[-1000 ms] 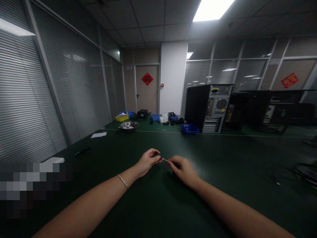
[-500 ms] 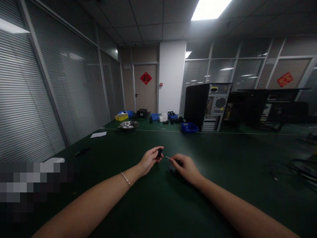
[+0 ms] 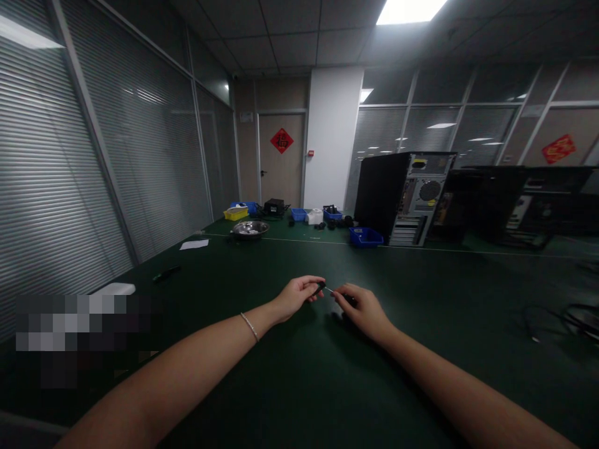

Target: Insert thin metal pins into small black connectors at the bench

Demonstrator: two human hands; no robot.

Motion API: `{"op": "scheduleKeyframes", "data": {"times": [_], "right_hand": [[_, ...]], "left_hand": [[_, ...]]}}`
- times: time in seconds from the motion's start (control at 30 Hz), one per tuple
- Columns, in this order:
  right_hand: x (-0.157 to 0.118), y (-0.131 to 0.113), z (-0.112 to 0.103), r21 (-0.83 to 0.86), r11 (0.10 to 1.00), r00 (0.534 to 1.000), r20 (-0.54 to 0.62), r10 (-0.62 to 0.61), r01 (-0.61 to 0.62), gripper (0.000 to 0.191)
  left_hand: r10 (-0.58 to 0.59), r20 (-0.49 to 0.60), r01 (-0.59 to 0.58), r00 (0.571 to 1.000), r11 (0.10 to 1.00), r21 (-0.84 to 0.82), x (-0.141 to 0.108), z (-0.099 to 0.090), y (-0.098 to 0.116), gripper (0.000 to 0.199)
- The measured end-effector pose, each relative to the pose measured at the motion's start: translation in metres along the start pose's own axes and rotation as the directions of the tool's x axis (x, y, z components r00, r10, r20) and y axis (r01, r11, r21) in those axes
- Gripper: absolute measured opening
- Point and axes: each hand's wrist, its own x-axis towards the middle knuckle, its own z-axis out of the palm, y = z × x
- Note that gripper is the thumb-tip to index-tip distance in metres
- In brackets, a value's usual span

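Above the green table (image 3: pixel 290 374), my left hand (image 3: pixel 299 296) pinches a small black part (image 3: pixel 320 287) between thumb and fingers. My right hand (image 3: pixel 362 307) is closed on a thin tool with a metal shaft (image 3: pixel 329 290) and a dark handle mostly hidden in the palm. The shaft points left and its tip is at or very near the black part; whether they touch is too small to tell. A shadow lies on the table below my right hand.
Farther back are a metal bowl (image 3: pixel 251 230), a yellow tray (image 3: pixel 236 214), a blue bin (image 3: pixel 366 237) and a black computer tower (image 3: pixel 384 193). Paper (image 3: pixel 194 244) and a dark tool (image 3: pixel 166 274) lie left; cables (image 3: pixel 580 321) lie right.
The gap between the metal shaft and the black part has closed up, and the black part has tilted in my left hand. The whole view has shifted slightly.
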Motion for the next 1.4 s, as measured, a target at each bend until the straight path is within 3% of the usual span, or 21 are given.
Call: {"op": "scheduleKeyframes", "data": {"times": [0.23,0.53,0.97,1.17,1.4], "right_hand": [[-0.001,0.000,-0.002,-0.015,0.999,0.999,-0.011,-0.038,0.038,0.026],[-0.002,-0.003,-0.002,-0.127,0.990,0.998,0.010,-0.066,0.067,0.025],[-0.001,0.001,0.000,-0.140,0.987,0.997,0.010,-0.079,0.079,0.024],[-0.002,-0.001,-0.001,-0.008,0.993,0.990,-0.069,-0.121,0.121,0.026],[-0.001,-0.002,-0.001,0.059,0.985,0.986,-0.045,-0.162,0.165,0.015]], "left_hand": [[-0.049,0.045,0.053,0.998,0.995,-0.085,0.002,-0.001,-0.003,0.041],[-0.028,0.059,0.024,0.998,0.997,0.069,0.002,0.002,-0.002,0.032],[0.006,0.026,-0.012,1.000,0.972,0.235,0.001,0.006,-0.001,0.027],[0.002,0.140,-0.020,0.990,0.992,0.127,-0.002,0.001,0.002,0.031],[-0.055,0.187,0.052,0.981,0.998,0.021,-0.003,-0.001,0.006,0.037]]}}
